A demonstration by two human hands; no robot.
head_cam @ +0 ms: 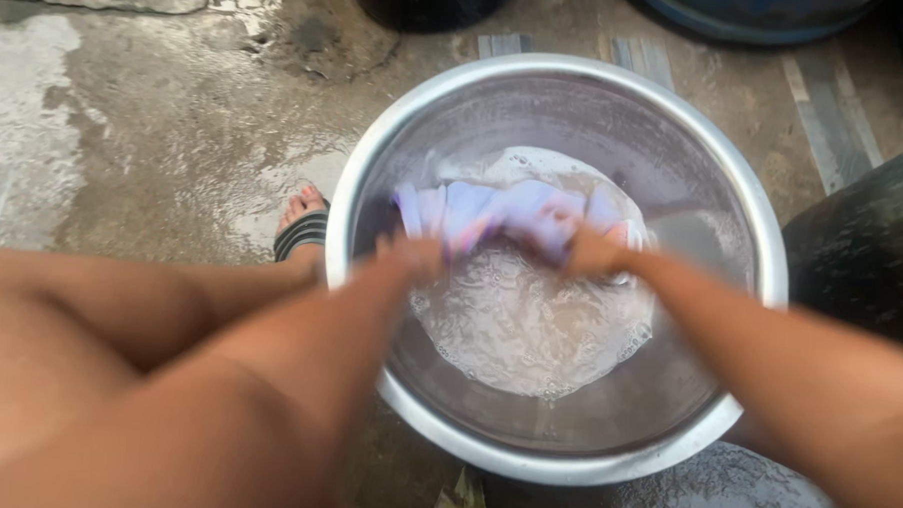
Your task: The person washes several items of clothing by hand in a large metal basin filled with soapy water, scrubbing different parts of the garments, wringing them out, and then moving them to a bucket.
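A large metal basin (754,194) stands on wet ground with cloudy, soapy water (529,327) in its bottom. A wet pale blue and pink cloth (513,211) lies bunched across the water. My left hand (421,255) grips the cloth's left part. My right hand (594,251) grips its right part. Both hands are blurred by motion and sit just above the water.
Wet concrete ground (126,122) surrounds the basin. A foot in a striped sandal (302,229) rests left of the rim. A dark container (430,3) and a blue tub (760,14) stand behind. A dark rounded object (872,249) sits at the right.
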